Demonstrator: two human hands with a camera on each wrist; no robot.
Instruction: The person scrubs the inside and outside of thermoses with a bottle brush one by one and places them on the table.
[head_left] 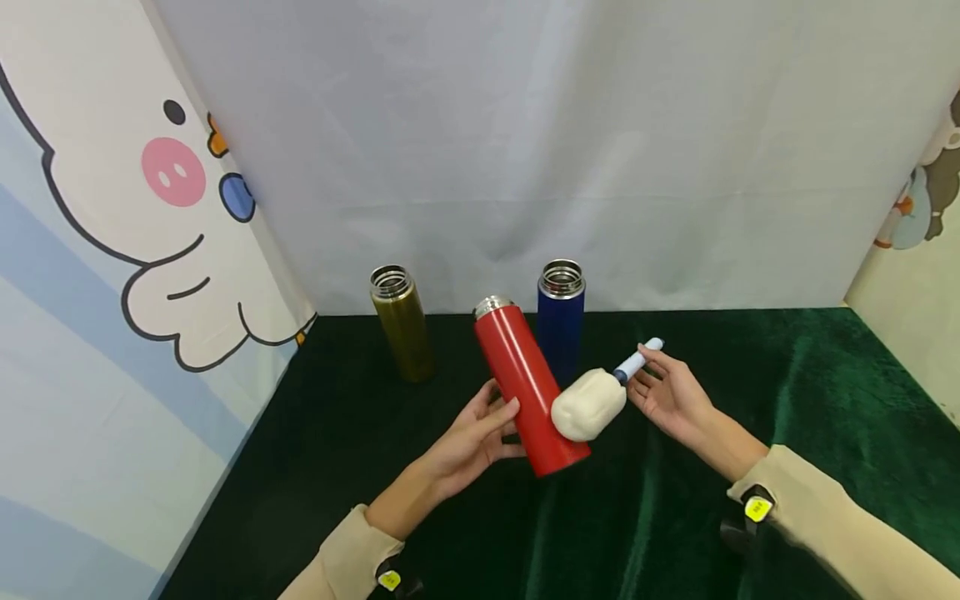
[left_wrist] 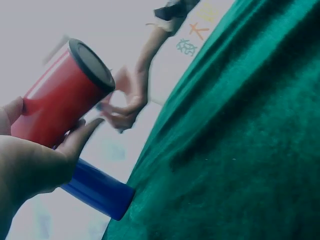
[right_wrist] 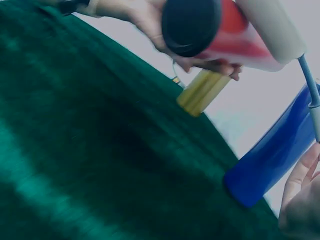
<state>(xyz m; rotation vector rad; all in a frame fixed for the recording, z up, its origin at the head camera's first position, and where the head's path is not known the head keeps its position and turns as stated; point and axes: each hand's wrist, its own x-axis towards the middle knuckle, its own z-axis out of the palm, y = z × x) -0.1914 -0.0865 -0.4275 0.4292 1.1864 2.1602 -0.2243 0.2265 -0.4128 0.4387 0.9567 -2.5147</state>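
Note:
My left hand (head_left: 467, 446) grips the lower part of a red bottle (head_left: 521, 375), held up and tilted with its steel mouth toward the upper left. The bottle has no lid, and its dark base (left_wrist: 92, 65) shows in the left wrist view. Between thumb and fingers, my right hand (head_left: 675, 404) pinches the pale blue handle of a sponge bottle brush (head_left: 588, 406). The brush's white sponge head overlaps the bottle's lower side; in the right wrist view the head (right_wrist: 275, 27) also lies across the red wall. Whether they touch firmly, I cannot tell.
Behind the red bottle stands a lidless blue bottle (head_left: 561, 329). An olive-gold bottle (head_left: 405, 337), also lidless, stands to the left. A dark green cloth (head_left: 750, 375) covers the table, with a pale curtain (head_left: 480, 150) at its back edge and a cartoon-print panel (head_left: 112, 275) at left.

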